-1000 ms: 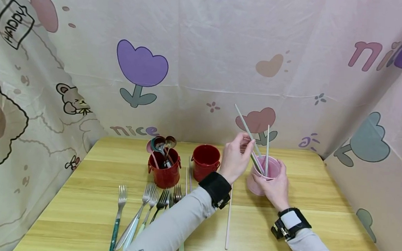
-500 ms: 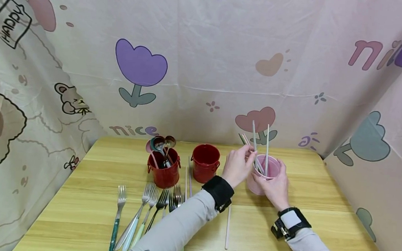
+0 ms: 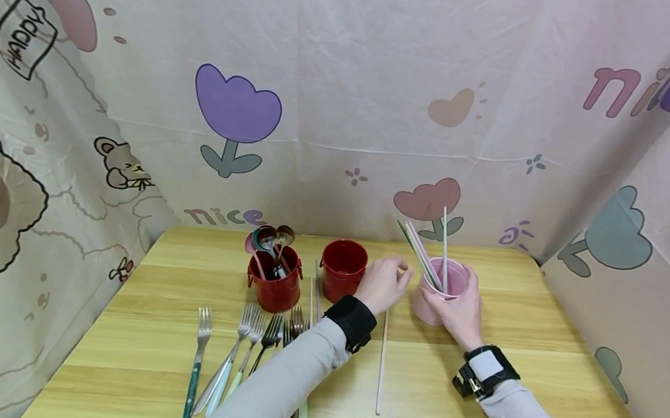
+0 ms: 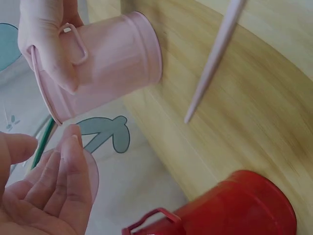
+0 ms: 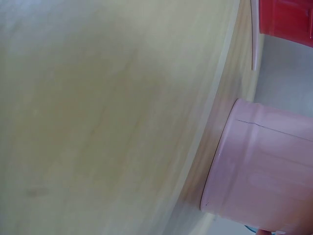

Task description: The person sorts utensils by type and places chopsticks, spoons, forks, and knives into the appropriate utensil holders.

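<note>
My right hand (image 3: 459,311) grips a small pink bucket (image 3: 426,308) by its rim, thumb on the near side. Several chopsticks (image 3: 420,252), among them green, white and pink ones, lean up out of this bucket. To its left hovers my left hand (image 3: 382,283), fingers loosely bent and holding nothing. In the left wrist view the left hand (image 4: 49,191) shows its bare fingers beside the bucket's rim. One pink chopstick (image 3: 381,370) lies on the table below that hand. The right wrist view shows the pink bucket's side (image 5: 264,171).
A red bucket (image 3: 342,272) stands left of my left hand. Another red bucket (image 3: 274,289) holds several spoons (image 3: 270,240). Forks (image 3: 241,346) lie in a row at the front left, partly under my left sleeve. Two more chopsticks (image 3: 311,305) lie near them.
My left hand has let go of the chopsticks at the pink bucket and drawn back left. Those chopsticks now lean on the rim. The right hand has stayed on the bucket.
</note>
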A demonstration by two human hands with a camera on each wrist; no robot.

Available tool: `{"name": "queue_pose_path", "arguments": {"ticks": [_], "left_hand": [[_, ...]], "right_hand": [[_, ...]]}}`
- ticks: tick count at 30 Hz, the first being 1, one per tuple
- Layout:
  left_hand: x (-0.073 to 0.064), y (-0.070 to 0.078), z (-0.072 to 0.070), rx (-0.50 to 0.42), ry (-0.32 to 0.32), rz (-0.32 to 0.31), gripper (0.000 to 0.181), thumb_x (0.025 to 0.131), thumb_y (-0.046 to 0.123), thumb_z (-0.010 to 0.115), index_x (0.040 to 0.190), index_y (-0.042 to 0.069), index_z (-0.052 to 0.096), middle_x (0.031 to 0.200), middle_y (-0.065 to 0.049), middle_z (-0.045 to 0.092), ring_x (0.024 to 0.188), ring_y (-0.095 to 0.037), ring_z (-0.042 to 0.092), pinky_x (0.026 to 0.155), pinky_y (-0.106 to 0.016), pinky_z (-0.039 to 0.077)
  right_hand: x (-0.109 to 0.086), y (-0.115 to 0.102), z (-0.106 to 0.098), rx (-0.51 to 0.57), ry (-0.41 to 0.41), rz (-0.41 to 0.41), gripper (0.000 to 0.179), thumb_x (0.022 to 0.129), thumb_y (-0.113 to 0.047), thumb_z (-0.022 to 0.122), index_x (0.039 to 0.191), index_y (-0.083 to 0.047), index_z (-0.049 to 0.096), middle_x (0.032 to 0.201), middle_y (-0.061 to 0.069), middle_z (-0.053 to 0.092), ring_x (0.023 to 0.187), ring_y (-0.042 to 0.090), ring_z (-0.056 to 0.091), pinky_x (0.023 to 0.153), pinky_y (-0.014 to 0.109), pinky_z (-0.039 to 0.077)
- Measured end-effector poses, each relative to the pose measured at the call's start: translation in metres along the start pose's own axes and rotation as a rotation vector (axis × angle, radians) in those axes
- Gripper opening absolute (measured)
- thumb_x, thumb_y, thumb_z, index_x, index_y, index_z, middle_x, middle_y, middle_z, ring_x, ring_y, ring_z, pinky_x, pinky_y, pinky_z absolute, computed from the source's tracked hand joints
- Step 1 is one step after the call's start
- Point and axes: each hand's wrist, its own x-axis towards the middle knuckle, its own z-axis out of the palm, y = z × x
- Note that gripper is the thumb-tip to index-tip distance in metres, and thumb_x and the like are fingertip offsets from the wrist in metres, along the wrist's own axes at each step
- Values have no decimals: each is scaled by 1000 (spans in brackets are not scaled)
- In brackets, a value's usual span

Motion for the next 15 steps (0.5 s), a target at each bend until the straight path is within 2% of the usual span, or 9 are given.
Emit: {"name": "queue_pose_path", "arguments": {"ticks": [3, 6, 11, 15], "left_hand": [[-2, -4, -2, 2, -19, -19, 24, 100, 21, 62, 118, 7, 69, 96, -6, 79, 80, -17, 74, 72, -23, 56], [-4, -9, -5, 3, -29, -40, 25, 99, 20, 63, 120, 7, 67, 95, -7, 79, 74, -17, 73, 68, -22, 56], [-8, -15, -8, 18, -40, -39, 20, 98, 18, 65, 114, 6, 66, 86, -8, 75, 59, -13, 62, 58, -17, 51], [-13, -17, -7, 36, -54, -35, 19, 97, 17, 66, 112, 6, 66, 83, -7, 74, 57, -11, 59, 57, -17, 49]], "right_hand": [[0, 0, 0, 1, 3, 2, 104, 73, -19, 89, 154, -1, 26, 146, 29, 49, 131, 45, 51, 111, 58, 42], [0, 0, -1, -4, 10, -6, 104, 73, -18, 89, 154, -1, 26, 146, 29, 49, 130, 45, 52, 110, 58, 42], [0, 0, -1, -3, 11, -8, 105, 72, -18, 90, 154, -1, 27, 145, 29, 50, 130, 45, 52, 110, 59, 42], [0, 0, -1, -10, 8, -8, 105, 73, -19, 90, 154, -2, 26, 146, 29, 49, 130, 45, 52, 110, 59, 42]]}}
